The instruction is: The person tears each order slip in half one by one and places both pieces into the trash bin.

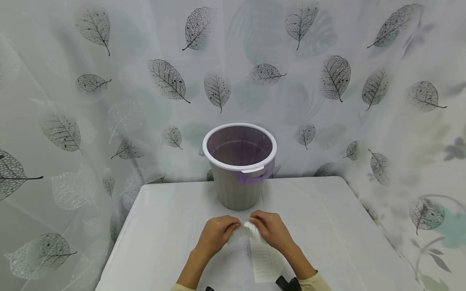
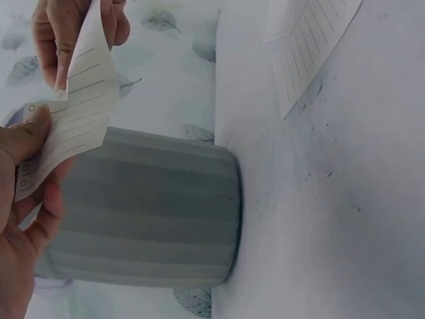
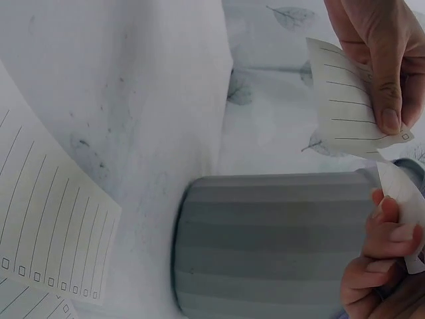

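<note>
Paper (image 2: pixel 86 113), torn | pinched by left hand (image 1: pixel 217 233) and right hand (image 1: pixel 272 229), seemingly for control | bin (image 1: pixel 236 188) placed near, presumably for reach

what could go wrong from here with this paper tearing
1. The lined paper, pinched by the left grip and right grip, looks partly torn between them; the rip might run crooked.
2. Scraps could drop onto the table, since both grips work in front of the bin, not over its opening.
3. The loose sheet lies close by the right forearm, which might nudge it.
</note>
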The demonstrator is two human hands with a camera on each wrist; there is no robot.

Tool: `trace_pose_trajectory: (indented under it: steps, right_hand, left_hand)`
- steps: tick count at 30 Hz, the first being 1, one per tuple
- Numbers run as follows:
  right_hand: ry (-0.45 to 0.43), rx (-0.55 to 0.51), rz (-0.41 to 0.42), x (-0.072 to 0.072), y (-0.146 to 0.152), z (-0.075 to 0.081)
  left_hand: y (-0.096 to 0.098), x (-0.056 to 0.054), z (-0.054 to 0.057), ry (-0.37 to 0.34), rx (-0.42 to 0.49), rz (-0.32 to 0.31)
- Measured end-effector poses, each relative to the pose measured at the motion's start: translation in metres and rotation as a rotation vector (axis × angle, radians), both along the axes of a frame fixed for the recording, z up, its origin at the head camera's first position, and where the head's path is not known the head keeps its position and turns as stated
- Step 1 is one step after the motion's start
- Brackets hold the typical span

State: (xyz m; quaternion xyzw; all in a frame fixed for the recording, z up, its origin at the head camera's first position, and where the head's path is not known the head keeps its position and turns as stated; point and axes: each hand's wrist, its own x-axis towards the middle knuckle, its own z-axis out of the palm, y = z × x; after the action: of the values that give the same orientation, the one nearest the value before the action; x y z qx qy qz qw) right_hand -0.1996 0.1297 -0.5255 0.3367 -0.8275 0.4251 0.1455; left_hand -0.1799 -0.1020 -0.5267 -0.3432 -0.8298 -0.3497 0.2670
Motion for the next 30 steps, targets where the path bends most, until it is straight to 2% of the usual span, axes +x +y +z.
trace_pose_trajectory:
  steps: [7, 13, 18, 25, 30]
  right_hand:
    - [-0.030, -0.030, -0.024, 0.000, 0.001, 0.001]
    - [-0.039, -0.057, -0.081, 0.000, 0.003, 0.003]
    - [-0.029, -0.077, -0.094, -0.001, 0.005, 0.006]
    - [-0.011, -0.077, -0.150, -0.004, 0.012, 0.010]
    - [-0.009, -0.116, -0.163, -0.007, 0.020, 0.016]
  left_hand:
    - [0.000, 0.001, 0.000, -0.028, 0.060, -0.024]
    - [-0.003, 0.001, 0.002, -0.018, 0.122, -0.001]
    - [-0.005, 0.000, 0.004, -0.013, 0.152, 0.000]
    - [-0.012, -0.003, 0.008, 0.031, 0.180, 0.000]
    - [-0.021, -0.003, 0.015, 0.064, 0.183, 0.039]
